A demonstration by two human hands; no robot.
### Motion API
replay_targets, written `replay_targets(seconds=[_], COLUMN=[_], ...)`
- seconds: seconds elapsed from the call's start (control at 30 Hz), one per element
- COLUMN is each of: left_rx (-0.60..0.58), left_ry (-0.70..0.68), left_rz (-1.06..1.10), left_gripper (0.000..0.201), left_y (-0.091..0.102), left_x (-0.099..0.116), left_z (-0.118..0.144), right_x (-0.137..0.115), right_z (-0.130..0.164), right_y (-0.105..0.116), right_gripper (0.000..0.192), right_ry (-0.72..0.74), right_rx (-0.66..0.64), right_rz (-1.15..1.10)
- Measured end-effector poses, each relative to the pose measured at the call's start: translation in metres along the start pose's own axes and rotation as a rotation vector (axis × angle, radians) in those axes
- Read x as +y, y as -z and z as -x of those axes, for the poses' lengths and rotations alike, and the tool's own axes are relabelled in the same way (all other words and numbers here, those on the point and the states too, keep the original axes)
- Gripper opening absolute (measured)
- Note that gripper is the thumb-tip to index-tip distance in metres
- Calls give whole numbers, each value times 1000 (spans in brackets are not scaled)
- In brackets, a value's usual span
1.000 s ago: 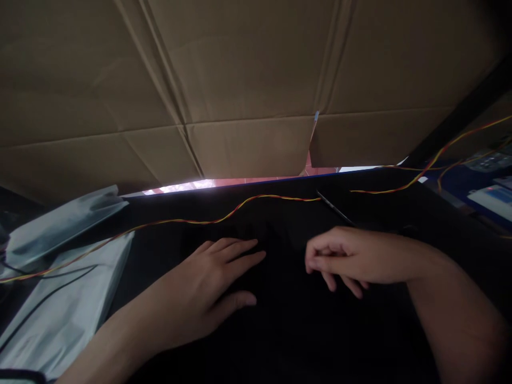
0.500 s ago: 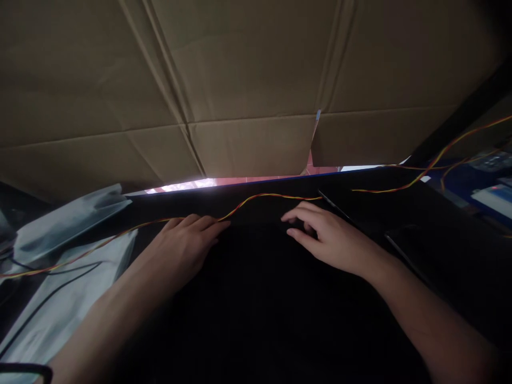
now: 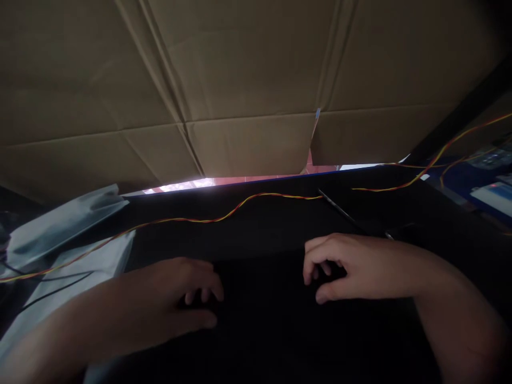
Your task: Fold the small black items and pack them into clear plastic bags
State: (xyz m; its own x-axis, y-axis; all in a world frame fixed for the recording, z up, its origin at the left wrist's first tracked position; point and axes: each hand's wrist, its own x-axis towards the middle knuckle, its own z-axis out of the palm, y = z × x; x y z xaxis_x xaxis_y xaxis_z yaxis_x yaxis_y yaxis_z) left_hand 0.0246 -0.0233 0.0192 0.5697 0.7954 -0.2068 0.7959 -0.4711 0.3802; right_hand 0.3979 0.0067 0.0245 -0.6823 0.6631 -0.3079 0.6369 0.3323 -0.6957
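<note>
My left hand (image 3: 190,290) hovers over the dark surface at the lower left, its fingers curled down and thumb apart, holding nothing. To the right, my right hand (image 3: 332,266) has the same loose curve, with a gap between thumb and fingers and nothing visible in it. Beyond both hands a twisted red-and-yellow wire (image 3: 256,197) lies in a wavy line across the dark surface; neither hand touches it. Past my right hand lies a thin dark flat object (image 3: 340,207) with a pale edge, covering part of the wire. My forearm partly hides another dark item (image 3: 389,234).
Translucent plastic bags (image 3: 66,221) lie at the left, with a thin black cable (image 3: 60,290) over one. A large cardboard sheet (image 3: 248,80) stands along the back. At the right edge are more wires and a white-and-blue box (image 3: 496,194).
My left hand has come off the wire and drawn back towards me. My right hand has also pulled back, slightly to the right. The wire stays in place.
</note>
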Motion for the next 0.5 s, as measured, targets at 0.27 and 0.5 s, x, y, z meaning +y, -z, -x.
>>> replay_targets(seconds=[0.27,0.5], left_rx=[-165,-94], left_ry=[228,314], left_rz=[9,-51], left_gripper=[41,43], left_y=[5,12], left_x=[-8,-14], left_z=[-26,-23], right_x=[29,27], right_z=[13,4], right_y=[11,6], right_gripper=[50,16], right_ry=[-317,-349], right_rx=[432,315], right_rz=[201,285])
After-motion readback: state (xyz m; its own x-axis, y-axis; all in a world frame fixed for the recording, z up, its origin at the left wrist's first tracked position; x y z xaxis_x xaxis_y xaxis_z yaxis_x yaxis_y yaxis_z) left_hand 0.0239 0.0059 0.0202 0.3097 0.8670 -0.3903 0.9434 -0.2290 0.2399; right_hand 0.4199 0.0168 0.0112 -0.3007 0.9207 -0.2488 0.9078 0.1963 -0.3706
